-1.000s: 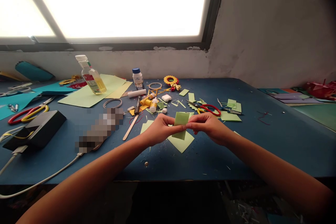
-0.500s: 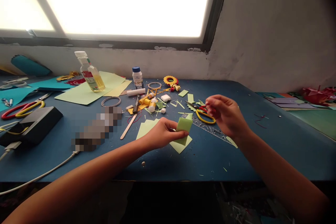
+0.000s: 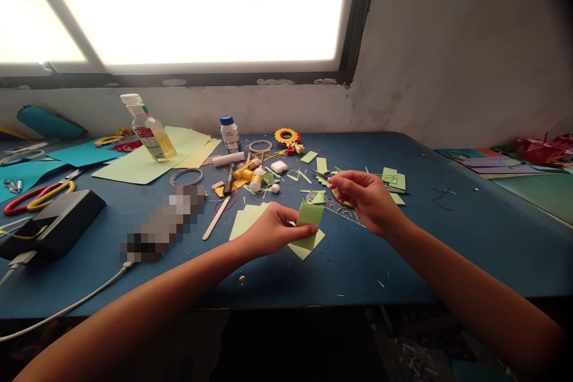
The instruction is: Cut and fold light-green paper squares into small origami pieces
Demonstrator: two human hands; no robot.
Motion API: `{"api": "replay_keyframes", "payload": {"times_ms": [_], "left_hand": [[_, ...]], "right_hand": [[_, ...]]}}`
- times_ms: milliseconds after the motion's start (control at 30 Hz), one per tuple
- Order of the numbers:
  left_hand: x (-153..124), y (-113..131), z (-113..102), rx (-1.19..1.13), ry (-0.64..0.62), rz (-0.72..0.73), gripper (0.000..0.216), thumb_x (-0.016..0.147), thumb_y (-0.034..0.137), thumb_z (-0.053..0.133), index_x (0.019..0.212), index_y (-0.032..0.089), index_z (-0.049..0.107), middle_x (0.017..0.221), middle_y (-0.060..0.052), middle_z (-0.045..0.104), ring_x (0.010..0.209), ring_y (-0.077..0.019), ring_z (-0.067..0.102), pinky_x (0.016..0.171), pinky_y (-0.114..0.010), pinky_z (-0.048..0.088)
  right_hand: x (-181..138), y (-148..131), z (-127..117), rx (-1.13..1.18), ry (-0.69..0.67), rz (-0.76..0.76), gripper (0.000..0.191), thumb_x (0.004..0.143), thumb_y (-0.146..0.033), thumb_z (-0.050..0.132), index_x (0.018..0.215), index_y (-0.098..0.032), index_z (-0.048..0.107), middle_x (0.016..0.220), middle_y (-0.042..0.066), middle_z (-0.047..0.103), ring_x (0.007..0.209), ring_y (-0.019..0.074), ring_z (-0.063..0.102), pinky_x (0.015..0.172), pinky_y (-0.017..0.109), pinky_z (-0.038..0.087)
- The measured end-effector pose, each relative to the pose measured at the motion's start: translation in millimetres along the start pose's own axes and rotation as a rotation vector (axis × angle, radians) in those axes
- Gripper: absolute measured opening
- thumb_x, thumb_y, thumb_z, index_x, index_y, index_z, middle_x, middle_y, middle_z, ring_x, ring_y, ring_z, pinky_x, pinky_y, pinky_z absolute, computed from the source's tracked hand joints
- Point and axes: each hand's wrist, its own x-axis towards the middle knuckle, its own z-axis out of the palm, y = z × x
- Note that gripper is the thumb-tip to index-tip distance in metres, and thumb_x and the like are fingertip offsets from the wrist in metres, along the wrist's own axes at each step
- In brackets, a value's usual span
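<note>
My left hand (image 3: 268,230) is closed on a small folded green paper piece (image 3: 308,215), held just above the blue table (image 3: 470,239). A light green paper square (image 3: 307,246) lies under it. To the right, my right hand (image 3: 364,197) has its fingers curled over the handles of a pair of scissors (image 3: 320,175). The blade sticks out to the left and a bit of yellow handle shows below the fingers. A clear ruler (image 3: 342,210) lies beside that hand.
Paper scraps, glue tubes and a paper flower (image 3: 286,136) litter the table's middle. A bottle of yellow liquid (image 3: 150,130) stands on green sheets at the left. A black box (image 3: 54,224), a second pair of scissors (image 3: 31,196) and a white cable (image 3: 67,308) lie at the front left.
My right hand let go of the green piece, swung out to the right, and has now dropped onto the scissors. The left hand keeps holding the piece.
</note>
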Motion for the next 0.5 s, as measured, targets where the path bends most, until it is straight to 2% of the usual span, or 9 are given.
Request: {"api": "replay_keyframes", "payload": {"times_ms": [100,167,267,500], "left_hand": [[0,0,0,0.037,-0.015,0.026,0.031,0.069,0.041,0.069,0.067,0.010,0.070,0.055,0.001,0.053,0.053,-0.0098,0.043,0.050,-0.021,0.031],[0,0,-1,0.072,-0.033,0.032,0.029,0.069,0.039,0.068,0.062,0.011,0.068,0.052,0.003,0.047,0.052,-0.0086,0.039,0.049,-0.021,0.028],[1,0,-1,0.109,-0.045,-0.001,0.028,0.069,0.038,0.065,0.063,0.011,0.069,0.051,0.004,0.045,0.053,-0.0083,0.036,0.049,-0.021,0.026],[4,-1,0,0.088,-0.041,-0.060,0.027,0.064,0.039,0.072,0.063,0.012,0.070,0.048,0.005,0.047,0.051,-0.0082,0.038,0.050,-0.022,0.027]], "right_hand": [[-4,1,5,-0.216,-0.281,0.015,0.026,0.063,-0.040,0.077,0.081,-0.021,0.073,0.077,0.002,0.064,0.068,0.0137,0.055,0.061,0.026,0.045],[-7,5,11,-0.302,-0.386,-0.026,0.025,0.064,-0.041,0.076,0.075,-0.019,0.073,0.078,0.004,0.065,0.071,0.0160,0.056,0.063,0.027,0.046],[-8,12,15,-0.339,-0.359,-0.095,0.027,0.070,-0.045,0.072,0.069,-0.018,0.073,0.070,0.004,0.063,0.069,0.0161,0.056,0.060,0.027,0.045],[-11,17,19,-0.406,-0.240,-0.138,0.023,0.073,-0.042,0.070,0.074,-0.020,0.076,0.060,0.001,0.056,0.059,0.0122,0.049,0.055,0.025,0.040]]}}
